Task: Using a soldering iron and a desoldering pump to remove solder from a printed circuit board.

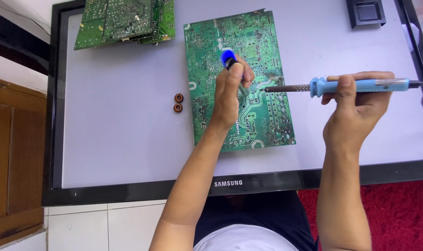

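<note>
A large green circuit board [211, 56] lies solder side up on a flat screen panel [118, 139] used as a work surface. My left hand [232, 90] rests over the board's middle and grips a tool with a blue top [227, 58], held upright against the board. My right hand [358, 100] holds a light blue soldering iron [360, 85] level, its metal tip [269, 89] reaching left to the board beside my left hand.
A stack of green circuit boards [125, 21] sits at the panel's far left corner. Two small copper coil rings [178, 102] lie left of the board. A black square part [366, 12] sits at the far right. Red carpet [397, 214] lies below right.
</note>
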